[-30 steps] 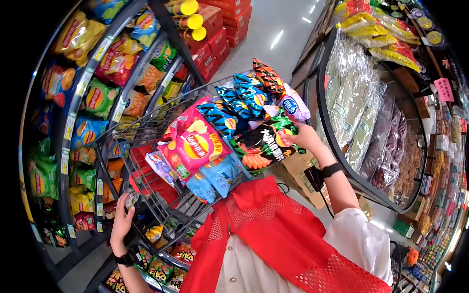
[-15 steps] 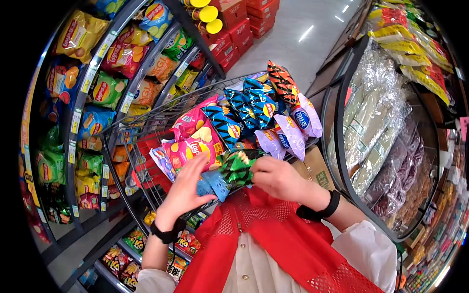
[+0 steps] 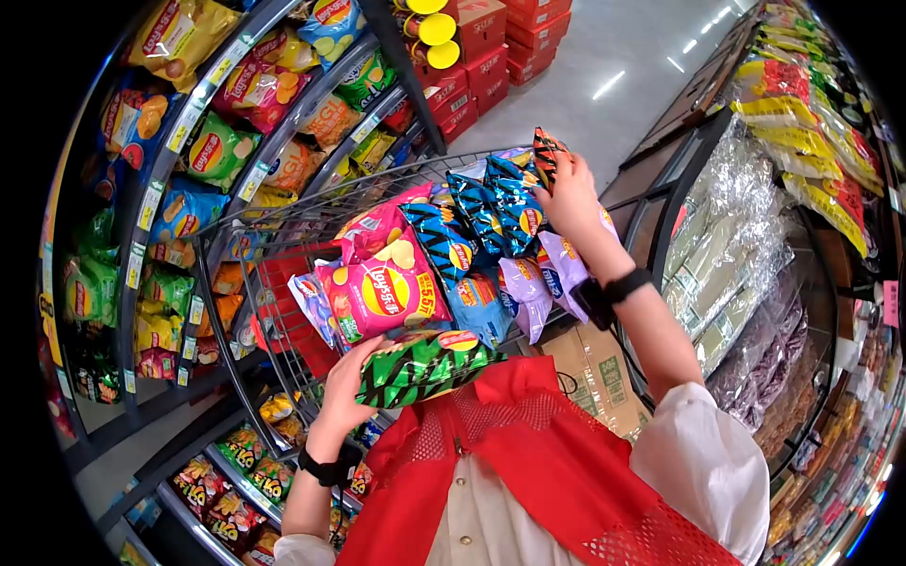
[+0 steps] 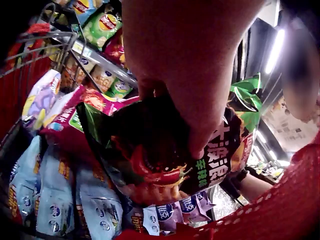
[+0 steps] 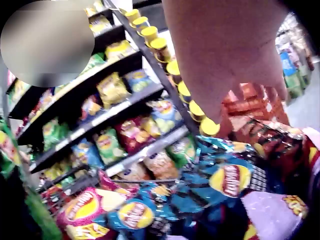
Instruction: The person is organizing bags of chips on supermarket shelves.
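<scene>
A green-and-black striped snack bag (image 3: 434, 363) lies in the left hand (image 3: 347, 387), whose grip is clamped on one end, thumb on the front, just above the red vest (image 3: 528, 415). Right beyond this grip is the wire cart (image 3: 330, 209), holding pink chip bags (image 3: 392, 288), light blue packs (image 3: 479, 307), lilac packs (image 3: 527, 294) and blue-and-black striped bags (image 3: 514, 212). At the cart's far end, the right hand (image 3: 578, 203) is over an orange-and-black bag (image 3: 546, 151), its grip apart; whether they touch, I cannot tell. Stocked shelves (image 3: 156, 198) stand left of both grips.
</scene>
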Available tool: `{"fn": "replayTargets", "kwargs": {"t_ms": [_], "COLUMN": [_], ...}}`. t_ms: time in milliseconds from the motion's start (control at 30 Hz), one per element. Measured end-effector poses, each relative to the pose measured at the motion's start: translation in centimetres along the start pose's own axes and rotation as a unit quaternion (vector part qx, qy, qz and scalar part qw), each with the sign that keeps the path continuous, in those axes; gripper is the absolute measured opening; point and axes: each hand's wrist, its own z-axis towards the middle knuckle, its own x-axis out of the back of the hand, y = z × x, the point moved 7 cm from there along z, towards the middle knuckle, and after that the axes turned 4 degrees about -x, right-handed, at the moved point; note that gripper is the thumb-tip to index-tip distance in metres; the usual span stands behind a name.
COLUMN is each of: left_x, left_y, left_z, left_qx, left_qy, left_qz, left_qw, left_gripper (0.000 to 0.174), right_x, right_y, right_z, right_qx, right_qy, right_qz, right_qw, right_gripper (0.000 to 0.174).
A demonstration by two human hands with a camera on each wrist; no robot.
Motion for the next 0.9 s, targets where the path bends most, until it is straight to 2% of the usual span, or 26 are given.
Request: {"fn": "replayTargets", "kwargs": {"t_ms": [33, 67, 100, 133, 267, 367, 500, 567, 633, 833, 900], "left_x": [0.3, 0.5, 0.7, 0.9, 1.4, 1.4, 0.5, 0.7, 0.3, 0.5, 0.2], "left_y": [-0.3, -0.2, -1.0, -0.6, -0.7, -1.8, -3.0, -2.9, -3.2, -2.8, -3.2], "left_z": [-0.7, -1.1, -2.5, -2.9, -5.7, -7.6, -10.2, -10.1, -10.4, -10.0, -10.2], "left_qx": [0.019, 0.015, 0.046, 0.050, 0.090, 0.151, 0.210, 0.203, 0.198, 0.186, 0.186], "left_qy": [0.023, 0.042, 0.052, 0.049, 0.060, 0.117, 0.157, 0.158, 0.161, 0.172, 0.182], "left_qz": [-0.001, -0.015, -0.016, -0.005, -0.006, -0.050, -0.088, -0.086, -0.094, -0.088, -0.102], "left_qw": [1.000, 0.999, 0.997, 0.998, 0.994, 0.980, 0.961, 0.962, 0.962, 0.963, 0.960], "left_gripper": [0.068, 0.065, 0.061, 0.060, 0.058, 0.053, 0.052, 0.053, 0.054, 0.052, 0.051], "right_x": [-1.5, -2.3, -4.3, -3.8, -2.1, 0.0, -1.0, -1.8, -3.3, -3.7, -3.9], "right_y": [1.8, 3.0, 3.7, 4.1, 8.6, 10.0, 13.5, 14.4, 16.3, 16.7, 17.3], "right_z": [1.0, 1.8, 1.4, 2.2, 5.4, 6.9, 7.6, 8.3, 8.4, 8.8, 8.9], "right_qx": [-0.007, -0.027, -0.051, -0.044, -0.059, -0.098, -0.094, -0.105, -0.136, -0.145, -0.139], "right_qy": [-0.014, -0.065, -0.125, -0.127, -0.080, -0.066, -0.066, -0.064, -0.083, -0.118, -0.106], "right_qz": [-0.036, -0.054, -0.064, -0.079, -0.053, -0.033, 0.019, 0.050, 0.147, 0.192, 0.185], "right_qw": [0.999, 0.996, 0.989, 0.988, 0.994, 0.992, 0.993, 0.991, 0.976, 0.963, 0.967], "right_gripper": [0.069, 0.069, 0.069, 0.068, 0.044, 0.028, 0.027, 0.029, 0.031, 0.030, 0.030]}}
